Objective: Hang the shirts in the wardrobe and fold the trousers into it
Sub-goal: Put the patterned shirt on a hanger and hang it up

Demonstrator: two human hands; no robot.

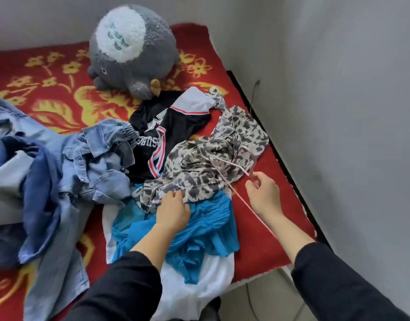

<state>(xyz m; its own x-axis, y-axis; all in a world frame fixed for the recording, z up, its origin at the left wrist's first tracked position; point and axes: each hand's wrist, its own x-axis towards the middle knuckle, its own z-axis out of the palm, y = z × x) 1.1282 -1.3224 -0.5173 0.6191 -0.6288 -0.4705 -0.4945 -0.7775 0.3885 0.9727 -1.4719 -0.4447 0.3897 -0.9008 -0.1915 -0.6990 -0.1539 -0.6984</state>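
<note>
A grey-and-cream patterned shirt (213, 163) lies crumpled on the bed, over a bright blue garment (206, 230) and a white one (199, 288). My left hand (174, 208) pinches the patterned shirt's lower edge. My right hand (262, 193) grips a thin pink hanger (231, 167) that rests across that shirt; its long bar runs down past my wrist. A black shirt with red-white trim (174, 128) lies behind. Blue denim clothes (60, 170) are heaped at the left. No wardrobe is in view.
The bed has a red blanket with yellow flowers (48, 79). A big grey plush toy (132, 54) sits at the back. A grey wall (338, 112) runs close along the bed's right side, with a cable against it. Floor shows at the bottom right.
</note>
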